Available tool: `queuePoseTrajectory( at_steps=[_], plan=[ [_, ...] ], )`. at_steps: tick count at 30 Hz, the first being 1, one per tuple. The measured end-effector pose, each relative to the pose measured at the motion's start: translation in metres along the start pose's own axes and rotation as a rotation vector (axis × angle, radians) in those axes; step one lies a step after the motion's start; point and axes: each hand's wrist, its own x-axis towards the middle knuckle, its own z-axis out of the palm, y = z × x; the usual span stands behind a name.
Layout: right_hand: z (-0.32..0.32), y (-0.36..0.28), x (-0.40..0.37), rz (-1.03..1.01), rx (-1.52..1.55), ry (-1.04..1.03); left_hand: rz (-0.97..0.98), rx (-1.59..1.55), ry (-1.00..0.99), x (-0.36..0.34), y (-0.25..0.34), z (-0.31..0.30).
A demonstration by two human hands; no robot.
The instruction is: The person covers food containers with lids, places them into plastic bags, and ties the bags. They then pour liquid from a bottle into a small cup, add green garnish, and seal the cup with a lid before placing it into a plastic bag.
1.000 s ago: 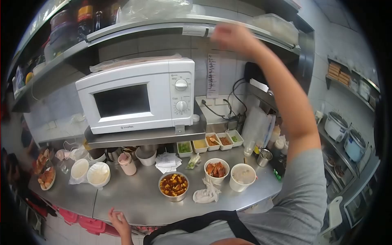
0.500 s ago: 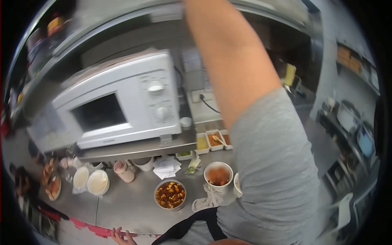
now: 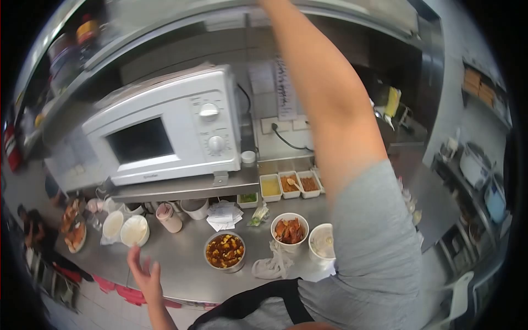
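One hand of yours is in view, the left hand (image 3: 147, 279), its fingers (image 3: 134, 258) spread wide, held near the front of the bench (image 3: 179, 267). The white bowl (image 3: 143, 237) with pale contents sits just past your fingertips, though blur and the angle make contact hard to judge. Your right arm (image 3: 338, 102) stretches up to the right of the microwave (image 3: 187, 168); your right hand lies beyond the top edge, so I cannot tell how it is set. In front of you stands a metal bowl (image 3: 235, 267) of dark sauce with yellow pieces. Right of it is a white tub (image 3: 292, 247) of reddish-brown food, a crumpled plastic bag (image 3: 270, 268) just before it. Your grey sleeve (image 3: 377, 225) partly hides a second tub (image 3: 315, 253).
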Motion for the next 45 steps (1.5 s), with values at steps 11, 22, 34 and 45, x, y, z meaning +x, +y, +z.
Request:
queuePoseTrajectory(
  at_steps=[11, 22, 34, 45],
  plan=[
    [-0.225, -0.175, -0.116, -0.161, 0.111, -0.495, 0.300, -0.822, -0.603, 0.111, 0.199, 0.109],
    [-0.379, -0.278, -0.228, 0.885, 0.026, -1.324, -0.374, -0.572, -1.164, 0.008, 0.068, 0.136],
    [-0.340, -0.254, -0.208, 1.017, 0.192, -1.939, -0.375, -0.425, -1.248, -0.029, 0.078, 0.142],
    [-0.359, -0.247, -0.186, 0.931, 0.060, -1.983, -0.427, -0.410, -1.412, -0.030, 0.089, 0.170]
  ],
)
